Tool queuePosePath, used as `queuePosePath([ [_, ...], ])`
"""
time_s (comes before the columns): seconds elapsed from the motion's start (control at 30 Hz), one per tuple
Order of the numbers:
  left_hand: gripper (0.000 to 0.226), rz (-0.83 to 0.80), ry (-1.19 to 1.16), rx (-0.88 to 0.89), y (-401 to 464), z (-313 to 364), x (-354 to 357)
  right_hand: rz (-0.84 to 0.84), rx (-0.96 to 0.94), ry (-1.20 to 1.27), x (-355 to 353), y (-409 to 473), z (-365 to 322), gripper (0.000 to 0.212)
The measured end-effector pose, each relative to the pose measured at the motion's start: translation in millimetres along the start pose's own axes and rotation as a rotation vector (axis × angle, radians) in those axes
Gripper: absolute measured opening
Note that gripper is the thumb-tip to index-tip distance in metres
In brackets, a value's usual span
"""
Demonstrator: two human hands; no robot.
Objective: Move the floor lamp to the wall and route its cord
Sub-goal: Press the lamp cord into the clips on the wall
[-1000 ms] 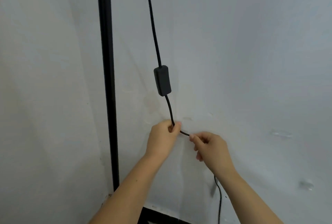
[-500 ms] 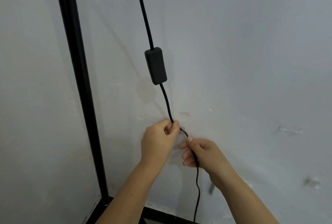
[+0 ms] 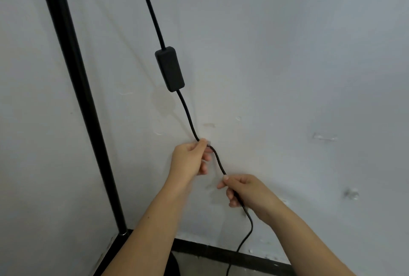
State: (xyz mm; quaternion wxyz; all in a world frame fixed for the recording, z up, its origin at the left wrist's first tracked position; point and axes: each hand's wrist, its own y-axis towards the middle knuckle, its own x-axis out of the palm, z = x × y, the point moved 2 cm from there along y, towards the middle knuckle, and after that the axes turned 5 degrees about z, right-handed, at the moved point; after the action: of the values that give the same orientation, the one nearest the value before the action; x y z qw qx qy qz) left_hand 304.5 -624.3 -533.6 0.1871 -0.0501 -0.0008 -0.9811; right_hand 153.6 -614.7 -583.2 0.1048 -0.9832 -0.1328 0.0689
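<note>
Against the pale, scuffed wall (image 3: 287, 54), the floor lamp's thin black pole (image 3: 73, 90) stands in the corner, reaching down to the dark baseboard (image 3: 221, 251). Its black cord (image 3: 188, 118) hangs down the wall, carrying a matte rectangular inline switch (image 3: 170, 69). My left hand (image 3: 190, 160) pinches the cord against the wall at a small clear clip (image 3: 208, 143); my right hand (image 3: 245, 191) is closed on it lower down.

1 lamp pole (image 3: 73, 90), 1 cord (image 3: 188, 118), 2 hands (image 3: 188, 160)
</note>
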Motion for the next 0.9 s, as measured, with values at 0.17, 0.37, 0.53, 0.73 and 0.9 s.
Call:
queuePosePath([
  [0.17, 0.030, 0.060, -0.084, 0.054, 0, -14, 4, 0.173, -0.058, -0.097, -81, -35, -5, 0.027],
  [0.37, 0.033, 0.102, -0.119, 0.079, 6, -26, 10, 0.597, -0.393, -0.256, -159, -86, -51, 0.017],
  [0.53, 0.032, 0.102, -0.141, 0.054, 6, -27, 10, 0.818, -0.525, -0.241, -167, -88, -66, 0.018],
  [0.73, 0.032, 0.106, -0.160, 0.078, 3, -26, 11, 0.673, -0.328, -0.112, -169, -79, -56, 0.021],
  [0.9, 0.033, 0.089, -0.150, 0.131, 5, -29, 9, 0.466, -0.213, 0.075, -169, -74, -42, 0.027],
])
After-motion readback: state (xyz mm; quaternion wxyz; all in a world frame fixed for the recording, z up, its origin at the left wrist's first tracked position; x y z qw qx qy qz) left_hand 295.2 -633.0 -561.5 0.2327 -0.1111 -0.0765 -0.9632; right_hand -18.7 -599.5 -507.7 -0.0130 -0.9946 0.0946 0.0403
